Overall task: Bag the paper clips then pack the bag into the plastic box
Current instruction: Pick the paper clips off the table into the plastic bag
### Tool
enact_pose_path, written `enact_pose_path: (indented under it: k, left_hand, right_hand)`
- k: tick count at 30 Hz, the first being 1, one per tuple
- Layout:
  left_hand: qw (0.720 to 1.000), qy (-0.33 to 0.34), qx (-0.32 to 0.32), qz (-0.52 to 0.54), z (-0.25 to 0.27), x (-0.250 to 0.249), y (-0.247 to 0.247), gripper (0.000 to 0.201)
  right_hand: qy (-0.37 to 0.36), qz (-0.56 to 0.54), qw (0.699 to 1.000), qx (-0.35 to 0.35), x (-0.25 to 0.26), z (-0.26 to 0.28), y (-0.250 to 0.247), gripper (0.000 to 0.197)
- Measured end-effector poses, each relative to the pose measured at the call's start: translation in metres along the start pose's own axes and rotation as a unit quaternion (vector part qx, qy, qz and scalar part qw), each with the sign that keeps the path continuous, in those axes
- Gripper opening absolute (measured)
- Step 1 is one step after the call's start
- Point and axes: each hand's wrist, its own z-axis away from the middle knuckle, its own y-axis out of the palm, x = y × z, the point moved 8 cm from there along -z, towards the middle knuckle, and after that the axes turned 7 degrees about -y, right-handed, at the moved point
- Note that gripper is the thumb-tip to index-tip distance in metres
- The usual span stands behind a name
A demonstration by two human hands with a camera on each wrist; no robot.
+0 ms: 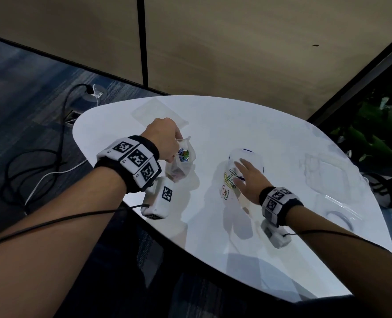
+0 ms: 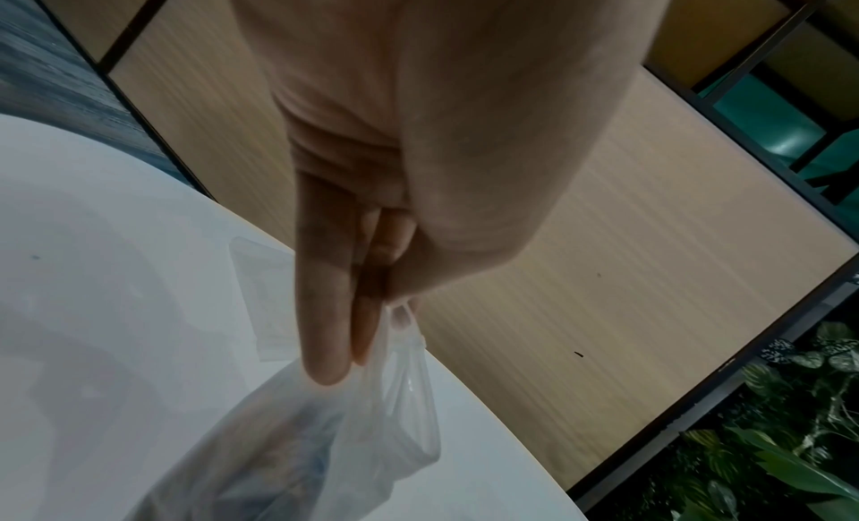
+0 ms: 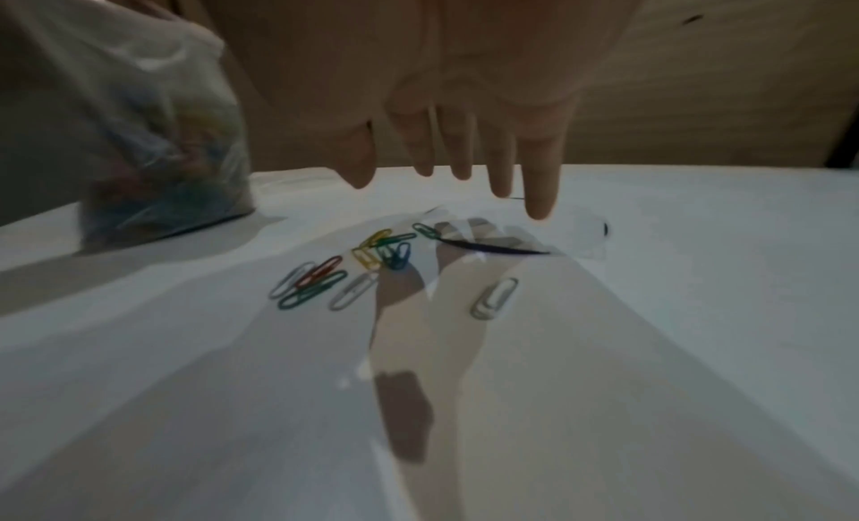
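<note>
A small clear plastic bag with several coloured paper clips inside stands on the white table, left of centre. My left hand pinches its top edge; in the left wrist view the fingers hold the bag upright. Several loose coloured paper clips lie on the table, seen close in the right wrist view as paper clips. My right hand hovers flat just above them with straight fingers, holding nothing. A clear round container lies just beyond the fingers.
A clear plastic box and its lid sit at the table's right side. Another flat clear bag lies at the far left. Cables trail on the floor to the left; plants stand to the right.
</note>
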Motion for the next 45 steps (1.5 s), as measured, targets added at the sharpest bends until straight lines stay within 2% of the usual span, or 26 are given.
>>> enact_pose_path:
  k: [2,5,7,11,14,16,20,23,26,27,29,32,33,34,36,39,41,43,44,45]
  left_hand:
    - [1.0,0.0,0.0,-0.003,0.0,-0.001,0.001,0.037]
    - [1.0,0.005,0.003,-0.007,0.001,-0.004,0.002,0.035]
    - [1.0,0.007,0.002,-0.008,0.001,-0.006,0.003,0.034]
    - [1.0,0.006,0.003,-0.005,0.002,-0.007,0.002,0.031]
    - [1.0,0.005,0.003,-0.001,0.002,-0.007,0.003,0.03]
    - [1.0,0.004,0.003,-0.001,0.003,-0.005,0.002,0.029]
    - [1.0,0.002,0.005,-0.003,0.002,-0.004,0.003,0.028]
    - [1.0,0.0,0.009,-0.003,0.002,-0.006,0.004,0.032]
    - [1.0,0.001,0.009,-0.005,0.002,-0.008,0.005,0.032]
    - [1.0,0.001,0.009,-0.004,0.003,-0.009,0.005,0.03]
    - [1.0,0.002,0.011,-0.005,0.004,-0.011,0.006,0.03]
    - [1.0,0.004,0.011,-0.007,0.006,-0.014,0.007,0.03]
    - [1.0,0.004,0.012,-0.004,0.007,-0.015,0.008,0.03]
    - [1.0,0.005,0.013,-0.004,0.009,-0.015,0.008,0.03]
    - [1.0,0.008,0.012,-0.011,0.01,-0.017,0.009,0.03]
    - [1.0,0.009,0.013,-0.011,0.012,-0.017,0.009,0.029]
    - [1.0,0.005,0.012,-0.007,0.012,-0.016,0.007,0.029]
    - [1.0,0.004,0.01,-0.005,0.012,-0.015,0.005,0.029]
    - [1.0,0.004,0.009,-0.005,0.012,-0.014,0.004,0.03]
    - [1.0,0.005,0.01,-0.006,0.012,-0.013,0.003,0.03]
  right_hand:
    - [0.013,-0.013,0.999,0.033,0.004,-0.006,0.005,0.059]
    - [-0.073,0.124,0.983,0.111,0.034,-0.003,0.03,0.054]
    - [-0.055,0.144,0.978,0.141,0.038,0.007,0.049,0.062]
    - [-0.064,0.192,0.972,0.118,0.046,0.014,0.064,0.062]
    - [-0.069,0.171,0.981,0.057,0.052,0.01,0.061,0.037]
    - [-0.071,0.183,0.979,0.048,0.055,0.007,0.054,0.022]
    - [-0.042,0.18,0.981,0.053,0.052,-0.007,0.031,0.02]
    - [0.053,0.041,0.998,0.005,0.031,-0.019,0.01,0.023]
    - [0.142,-0.128,0.981,-0.043,0.012,-0.023,-0.01,0.012]
    - [0.165,-0.192,0.966,-0.057,0.009,-0.022,-0.016,0.011]
    - [0.175,-0.352,0.915,-0.095,0.017,-0.021,-0.032,0.012]
    - [0.102,-0.533,0.829,-0.136,0.056,-0.027,-0.062,0.012]
    - [0.076,-0.563,0.811,-0.139,0.072,-0.029,-0.069,0.011]
    - [0.053,-0.573,0.806,-0.136,0.089,-0.029,-0.073,0.011]
    - [0.019,-0.546,0.828,-0.123,0.117,-0.03,-0.074,0.012]
    - [-0.021,-0.423,0.9,-0.106,0.14,-0.031,-0.069,0.02]
    - [-0.036,-0.378,0.916,-0.127,0.139,-0.03,-0.078,0.022]
    - [-0.018,-0.371,0.914,-0.163,0.122,-0.024,-0.092,0.02]
    - [0.011,-0.341,0.923,-0.178,0.102,-0.02,-0.094,0.021]
    - [0.054,-0.275,0.944,-0.173,0.081,-0.015,-0.092,0.022]
